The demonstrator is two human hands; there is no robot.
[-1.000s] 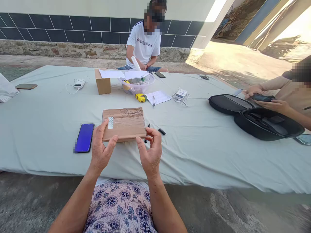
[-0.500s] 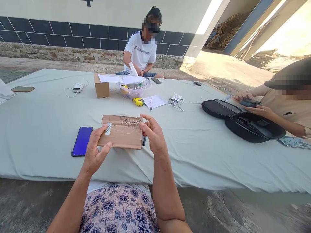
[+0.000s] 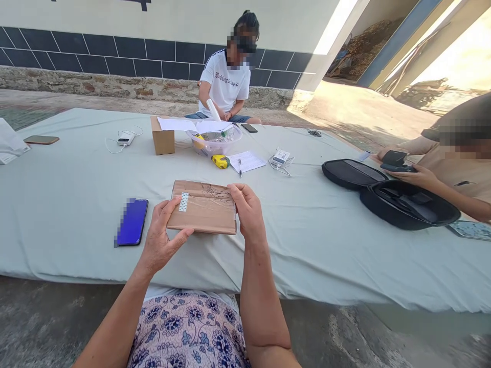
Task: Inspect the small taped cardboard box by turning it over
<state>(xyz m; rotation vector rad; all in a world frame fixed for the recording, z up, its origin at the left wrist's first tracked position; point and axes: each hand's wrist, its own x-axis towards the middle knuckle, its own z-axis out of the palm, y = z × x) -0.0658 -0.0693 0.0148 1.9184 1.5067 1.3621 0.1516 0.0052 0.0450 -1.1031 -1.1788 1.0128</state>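
Between my two hands, above the cloth, is a flat brown cardboard piece (image 3: 207, 214) with dark scribbled lines near its far right part. A small patterned strip (image 3: 183, 202) is stuck on its left side. My left hand (image 3: 164, 235) grips the left edge, thumb along the near edge. At the upper right corner, my right hand (image 3: 248, 209) holds the cardboard between thumb and fingers. Left of my left hand lies a phone (image 3: 133, 222) with a blue screen. The underside of the cardboard is hidden.
On the cloth-covered table (image 3: 69, 204) stand a small carton (image 3: 164, 142) and a plastic basket (image 3: 213, 145). Nearby are a yellow tape measure (image 3: 220, 161), a written sheet (image 3: 250, 161) and a white power bank (image 3: 281, 156). An open black case (image 3: 406, 204) lies before a person (image 3: 456, 168); another person (image 3: 224, 84) sits opposite.
The cardboard and my hands have shifted slightly right. My right hand's fingers have closed onto the corner. The pen-like black thing beside the cardboard no longer shows.
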